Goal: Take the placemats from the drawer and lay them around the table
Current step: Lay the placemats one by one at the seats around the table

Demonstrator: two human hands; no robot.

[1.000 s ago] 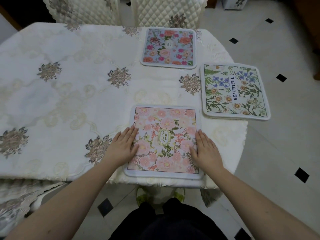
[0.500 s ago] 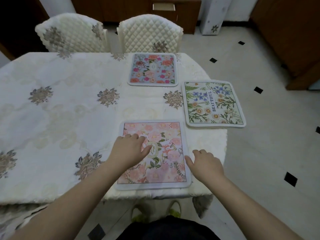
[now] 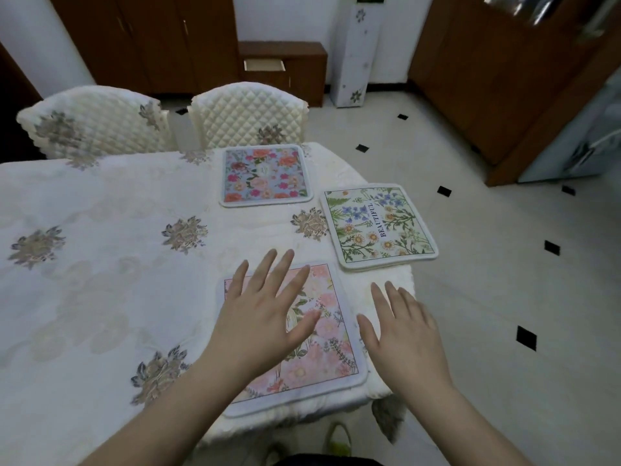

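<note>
Three placemats lie at the right end of the table [image 3: 100, 264]. A pink floral placemat [image 3: 322, 351] sits at the near edge, a blue floral placemat [image 3: 265, 176] at the far edge, and a white placemat printed BEAUTIFUL [image 3: 379, 227] at the right end. My left hand [image 3: 265, 317] hovers over the pink mat with fingers spread and holds nothing. To the right of that mat, above the tablecloth, my right hand [image 3: 403, 334] is open with straight fingers. An open drawer [image 3: 265, 65] shows in the low cabinet at the back wall.
Two quilted cream chairs [image 3: 248, 116] stand behind the table's far edge. A white floral column [image 3: 356, 52] stands beside the cabinet. Dark wooden cupboards [image 3: 497, 79] line the right side. Tiled floor lies to the right of the table.
Both hands have lifted off the pink placemat and spread open. The right hand moved off to the mat's right. My view tilted up, revealing chairs, cabinet and drawer.
</note>
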